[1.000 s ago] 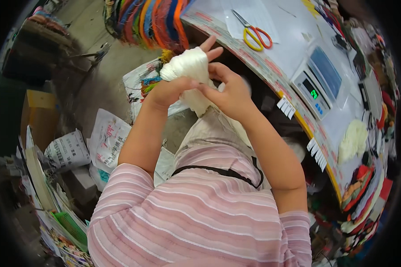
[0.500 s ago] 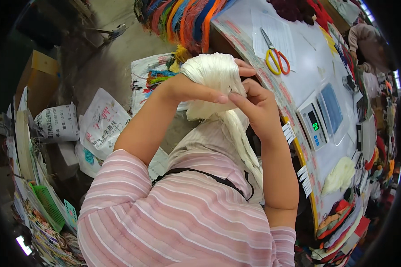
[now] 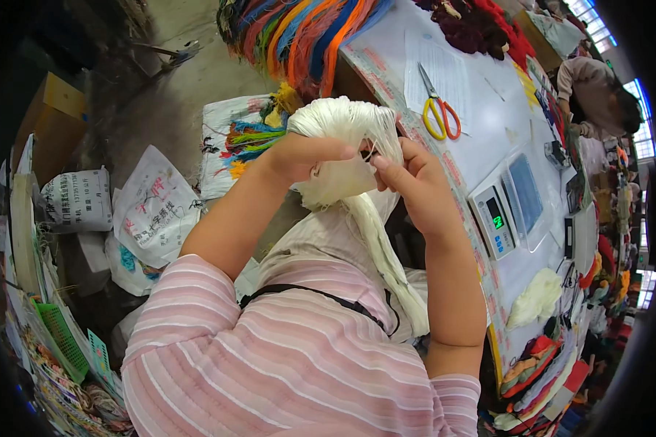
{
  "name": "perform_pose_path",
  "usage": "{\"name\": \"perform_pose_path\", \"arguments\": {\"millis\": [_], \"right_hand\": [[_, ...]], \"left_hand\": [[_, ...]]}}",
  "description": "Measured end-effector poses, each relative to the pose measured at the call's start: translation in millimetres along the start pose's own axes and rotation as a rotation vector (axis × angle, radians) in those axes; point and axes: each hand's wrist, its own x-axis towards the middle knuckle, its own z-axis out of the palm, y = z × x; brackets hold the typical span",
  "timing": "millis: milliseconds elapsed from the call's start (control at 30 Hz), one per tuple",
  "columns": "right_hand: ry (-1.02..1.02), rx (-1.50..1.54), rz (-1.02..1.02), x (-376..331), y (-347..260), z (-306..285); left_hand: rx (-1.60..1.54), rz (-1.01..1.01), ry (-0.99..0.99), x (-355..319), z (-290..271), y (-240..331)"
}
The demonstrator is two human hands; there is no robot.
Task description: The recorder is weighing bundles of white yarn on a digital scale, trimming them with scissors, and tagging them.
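A skein of glossy white thread (image 3: pixel 337 119) is bunched over my left hand (image 3: pixel 306 156), whose thumb lies across its front while the other fingers are hidden behind the thread. My right hand (image 3: pixel 413 177) is at the skein's right side, thumb and forefinger pinched on some of its strands. Between the two hands the strands are pulled apart, and a small dark gap shows there. A long hank of cream-white thread (image 3: pixel 388 256) hangs below them over my lap.
On the white table (image 3: pixel 474 149) to my right are scissors (image 3: pixel 439 109), a digital scale (image 3: pixel 494 218) and a pale yarn bundle (image 3: pixel 535 297). Colourful thread hanks (image 3: pixel 310 36) drape over its far corner. White sacks (image 3: pixel 157 207) lie at left. Another person (image 3: pixel 598 91) bends at far right.
My right hand has moved away from my left thumb, spreading the strands so that a gap shows between them. The view has shifted slightly, with the table now more to the left.
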Motion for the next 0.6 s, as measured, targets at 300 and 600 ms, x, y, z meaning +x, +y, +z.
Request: {"name": "perform_pose_path", "arguments": {"millis": [300,600], "right_hand": [[0.005,-0.012,-0.023,2.9,-7.4,-1.8],[0.018,0.303,0.078,15.9,-12.6,-19.1]], "left_hand": [[0.07,0.06,0.066,6.7,13.2,2.3],[-0.203,0.061,-0.013,-0.2,-1.9,-4.3]]}}
